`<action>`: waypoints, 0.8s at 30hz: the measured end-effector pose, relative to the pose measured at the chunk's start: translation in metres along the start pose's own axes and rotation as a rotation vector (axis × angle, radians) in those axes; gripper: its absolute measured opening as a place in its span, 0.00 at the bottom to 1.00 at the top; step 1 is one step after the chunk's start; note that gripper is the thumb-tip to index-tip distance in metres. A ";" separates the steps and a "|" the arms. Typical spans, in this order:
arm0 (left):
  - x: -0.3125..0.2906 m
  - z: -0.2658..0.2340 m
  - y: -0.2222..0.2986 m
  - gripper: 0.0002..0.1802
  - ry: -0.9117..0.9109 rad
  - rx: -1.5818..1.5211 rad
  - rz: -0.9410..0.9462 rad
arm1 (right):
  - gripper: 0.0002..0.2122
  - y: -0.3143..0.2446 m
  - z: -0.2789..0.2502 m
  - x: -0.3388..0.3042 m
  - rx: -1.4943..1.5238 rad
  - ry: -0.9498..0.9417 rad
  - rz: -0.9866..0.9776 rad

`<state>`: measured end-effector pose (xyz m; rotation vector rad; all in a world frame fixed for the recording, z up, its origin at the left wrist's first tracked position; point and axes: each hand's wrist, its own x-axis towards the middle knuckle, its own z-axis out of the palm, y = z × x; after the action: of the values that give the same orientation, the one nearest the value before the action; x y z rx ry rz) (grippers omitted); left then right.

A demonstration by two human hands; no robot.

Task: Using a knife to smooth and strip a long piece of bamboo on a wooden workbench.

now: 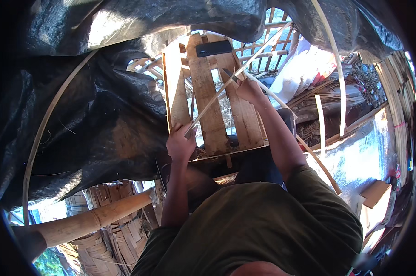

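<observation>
A long, pale bamboo strip slants across a slatted wooden table, rising from lower left to upper right. Near its lower end, my left hand is closed around it. My right hand is closed round the handle of a knife, which the fingers mostly hide. The dark knife blade points up and left and meets the strip just beyond that hand. Both hands are over the table, the left at its near left edge, the right farther out on the right side.
A dark phone lies at the table's far end. Black plastic sheeting hangs at left and above. A thick bamboo pole crosses at lower left by woven bamboo. Bundled strips and a cardboard box stand at right.
</observation>
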<state>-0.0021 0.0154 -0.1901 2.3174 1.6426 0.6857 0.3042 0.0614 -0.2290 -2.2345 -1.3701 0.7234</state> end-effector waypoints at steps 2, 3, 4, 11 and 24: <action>-0.001 0.008 -0.001 0.11 0.046 0.096 0.080 | 0.18 -0.005 -0.012 -0.008 -0.003 -0.055 -0.041; 0.000 0.012 -0.004 0.10 0.062 0.134 0.090 | 0.17 -0.002 -0.008 -0.001 0.017 -0.044 -0.016; 0.000 0.013 -0.004 0.09 0.076 0.167 0.099 | 0.17 0.002 -0.014 0.003 0.014 -0.036 -0.013; 0.004 0.016 -0.011 0.10 0.108 0.151 0.123 | 0.15 -0.019 -0.027 0.010 -0.269 0.187 -0.066; 0.008 0.017 -0.011 0.10 0.105 0.084 0.218 | 0.05 -0.009 0.039 0.007 -0.883 0.372 -0.161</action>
<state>-0.0006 0.0279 -0.2076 2.5891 1.5002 0.8098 0.2769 0.0746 -0.2554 -2.6173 -1.8498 -0.4496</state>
